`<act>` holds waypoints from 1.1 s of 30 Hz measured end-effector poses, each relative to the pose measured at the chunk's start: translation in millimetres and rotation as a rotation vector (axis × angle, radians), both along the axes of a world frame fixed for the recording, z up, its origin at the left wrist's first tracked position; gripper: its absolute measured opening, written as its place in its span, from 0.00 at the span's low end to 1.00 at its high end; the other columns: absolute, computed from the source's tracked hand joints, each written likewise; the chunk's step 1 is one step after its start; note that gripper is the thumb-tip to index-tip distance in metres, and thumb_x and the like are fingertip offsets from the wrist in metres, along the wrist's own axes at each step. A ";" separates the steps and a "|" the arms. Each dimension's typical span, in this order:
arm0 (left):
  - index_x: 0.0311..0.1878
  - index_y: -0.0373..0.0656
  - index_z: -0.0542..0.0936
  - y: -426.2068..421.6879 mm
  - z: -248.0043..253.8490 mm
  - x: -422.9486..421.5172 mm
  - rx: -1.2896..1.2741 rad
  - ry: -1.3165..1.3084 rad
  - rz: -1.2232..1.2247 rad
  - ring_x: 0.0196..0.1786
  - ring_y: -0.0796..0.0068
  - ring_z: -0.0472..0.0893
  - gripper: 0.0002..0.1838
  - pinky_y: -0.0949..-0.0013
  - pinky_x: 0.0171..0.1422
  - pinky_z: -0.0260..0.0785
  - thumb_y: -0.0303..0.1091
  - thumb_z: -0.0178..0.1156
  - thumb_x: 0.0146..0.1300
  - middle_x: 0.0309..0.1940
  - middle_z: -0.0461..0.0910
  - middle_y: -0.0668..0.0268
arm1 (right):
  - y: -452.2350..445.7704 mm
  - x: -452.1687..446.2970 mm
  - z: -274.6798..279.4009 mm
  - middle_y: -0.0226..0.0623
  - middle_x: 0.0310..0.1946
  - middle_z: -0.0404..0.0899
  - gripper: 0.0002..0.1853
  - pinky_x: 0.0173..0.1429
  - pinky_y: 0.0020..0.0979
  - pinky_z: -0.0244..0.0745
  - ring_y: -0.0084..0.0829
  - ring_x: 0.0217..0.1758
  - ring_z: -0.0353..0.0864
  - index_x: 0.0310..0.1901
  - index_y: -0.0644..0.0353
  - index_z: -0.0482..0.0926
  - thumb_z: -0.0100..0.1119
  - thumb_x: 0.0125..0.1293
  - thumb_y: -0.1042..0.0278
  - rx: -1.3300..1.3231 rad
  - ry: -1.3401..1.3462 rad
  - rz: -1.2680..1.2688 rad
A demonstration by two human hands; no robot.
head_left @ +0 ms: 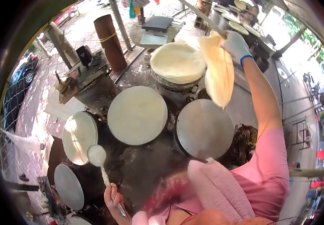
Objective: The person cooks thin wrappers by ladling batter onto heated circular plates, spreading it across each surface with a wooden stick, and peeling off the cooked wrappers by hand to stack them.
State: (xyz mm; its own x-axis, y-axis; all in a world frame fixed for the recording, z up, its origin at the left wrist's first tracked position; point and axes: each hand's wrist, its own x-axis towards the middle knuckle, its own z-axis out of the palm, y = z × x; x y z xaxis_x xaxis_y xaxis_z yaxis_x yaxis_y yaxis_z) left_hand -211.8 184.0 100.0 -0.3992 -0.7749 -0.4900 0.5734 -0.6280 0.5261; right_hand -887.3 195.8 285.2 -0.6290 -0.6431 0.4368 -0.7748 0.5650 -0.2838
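My left hand (114, 200) is closed around the handle of a ladle (97, 155), whose round bowl is coated in pale batter and hangs by the edge of the left griddle. My right hand (236, 45), in a white glove with a blue cuff, grips the top of a thin flatbread (219, 73) that hangs down limp. Beside it rises a round stack of pale flatbreads (177, 63). Below the hanging flatbread lies a bare grey griddle (205, 129). A pale layer covers the middle griddle (137, 115) and the left griddle (79, 138).
Another grey griddle (69, 187) sits at the lower left. A rusty metal pipe (110, 43) stands behind the griddles, near a wire fence (23, 101). More round griddles (238, 28) are at the far back. A pink towel (222, 187) hangs over my chest.
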 end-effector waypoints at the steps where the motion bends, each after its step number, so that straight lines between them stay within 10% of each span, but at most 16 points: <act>1: 0.48 0.34 0.72 6.5 0.7 3.6 -0.002 -0.025 0.047 0.09 0.90 0.57 0.16 0.82 0.12 0.45 0.40 0.44 0.78 0.21 0.63 0.77 | -21.7 -1.2 7.2 0.53 0.34 0.84 0.15 0.46 0.47 0.78 0.50 0.40 0.85 0.41 0.61 0.83 0.54 0.54 0.67 0.053 0.187 0.016; 10: 0.60 0.33 0.68 118.4 -12.4 39.8 0.353 0.136 0.624 0.11 0.83 0.59 0.23 0.74 0.16 0.51 0.44 0.35 0.80 0.24 0.69 0.70 | -176.0 0.7 -208.1 0.31 0.26 0.80 0.16 0.27 0.39 0.76 0.33 0.25 0.82 0.54 0.54 0.77 0.48 0.66 0.69 0.091 0.759 0.287; 15: 0.56 0.33 0.69 168.0 -14.1 18.4 0.301 0.107 0.742 0.10 0.84 0.60 0.23 0.76 0.14 0.49 0.45 0.36 0.79 0.22 0.67 0.72 | -186.6 -11.1 -338.3 0.33 0.28 0.81 0.12 0.30 0.41 0.79 0.34 0.27 0.84 0.48 0.52 0.78 0.52 0.66 0.62 0.258 0.501 0.512; 23: 0.51 0.33 0.69 283.3 -23.2 19.9 0.192 0.276 0.906 0.10 0.87 0.61 0.22 0.79 0.12 0.47 0.45 0.37 0.78 0.18 0.64 0.74 | -192.0 7.5 -297.6 0.50 0.42 0.83 0.12 0.48 0.49 0.77 0.54 0.45 0.82 0.43 0.56 0.81 0.56 0.60 0.63 0.343 0.146 0.476; 27: 0.50 0.28 0.71 356.1 -27.8 2.2 -0.141 0.655 0.981 0.10 0.86 0.67 0.22 0.77 0.14 0.50 0.41 0.35 0.79 0.14 0.67 0.72 | -163.5 63.4 -276.0 0.52 0.45 0.83 0.16 0.54 0.46 0.75 0.52 0.51 0.81 0.48 0.60 0.82 0.57 0.59 0.65 0.186 -0.032 0.651; 33: 0.55 0.32 0.71 488.6 -30.6 34.0 -0.094 0.367 1.276 0.10 0.88 0.60 0.17 0.77 0.20 0.51 0.37 0.42 0.78 0.21 0.67 0.77 | -26.1 235.4 -350.7 0.46 0.55 0.82 0.22 0.62 0.34 0.73 0.36 0.55 0.82 0.61 0.68 0.75 0.60 0.68 0.67 0.172 -0.333 0.862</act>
State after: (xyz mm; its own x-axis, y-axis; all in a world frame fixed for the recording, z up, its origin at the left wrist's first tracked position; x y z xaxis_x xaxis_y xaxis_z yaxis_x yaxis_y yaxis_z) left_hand -177.8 672.6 69.4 0.5310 -0.7271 -0.4351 0.8462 0.4822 0.2268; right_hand -651.9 169.8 -65.5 0.0193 -0.9842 0.1759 -0.8394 -0.1115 -0.5319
